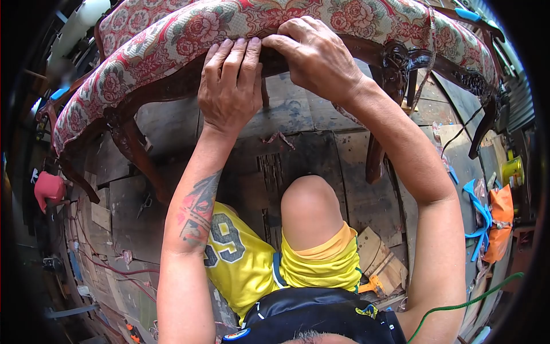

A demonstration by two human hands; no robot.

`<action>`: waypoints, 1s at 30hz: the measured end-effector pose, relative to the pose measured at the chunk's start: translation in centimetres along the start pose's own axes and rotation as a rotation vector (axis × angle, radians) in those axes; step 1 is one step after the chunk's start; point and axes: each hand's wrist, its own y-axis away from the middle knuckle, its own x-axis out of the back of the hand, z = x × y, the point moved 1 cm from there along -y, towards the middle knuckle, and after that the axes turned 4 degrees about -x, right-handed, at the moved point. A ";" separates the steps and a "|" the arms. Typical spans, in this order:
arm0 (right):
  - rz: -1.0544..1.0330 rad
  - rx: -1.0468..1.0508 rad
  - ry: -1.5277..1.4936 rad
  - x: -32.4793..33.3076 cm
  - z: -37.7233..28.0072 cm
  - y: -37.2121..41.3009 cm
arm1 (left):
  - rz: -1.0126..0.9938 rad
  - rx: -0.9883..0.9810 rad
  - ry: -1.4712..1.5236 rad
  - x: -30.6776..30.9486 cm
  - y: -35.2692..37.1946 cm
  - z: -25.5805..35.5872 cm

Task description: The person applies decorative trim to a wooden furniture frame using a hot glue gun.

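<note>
A settee with rose-patterned upholstery and a dark carved wooden frame spans the top of the view. My left hand rests with its fingers stretched out, the tips touching the lower fabric edge where it meets the wood. Just to its right, my right hand has bent fingers pressed together at the same edge, thumb pointing toward the left fingertips. Whatever it pinches is hidden. A narrow patterned strip hangs over the settee's right part, and a strip end shows below my right wrist.
Worn wooden boards form the floor. Scissors lie at left. An orange tool lies beside my knee. Blue strips, an orange bag and a yellow can are at right. A person in red is far left.
</note>
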 end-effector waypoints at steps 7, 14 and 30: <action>-0.135 -0.155 -0.272 3.5 0.7 -1.9 | 0.026 -0.009 0.001 -0.3 0.0 0.1; -0.269 -0.141 -0.356 3.8 0.8 -4.9 | 0.029 -0.020 -0.014 -0.4 0.0 0.1; -0.124 -0.049 -0.359 2.6 2.2 -1.0 | 0.022 -0.018 -0.020 -0.3 0.0 0.1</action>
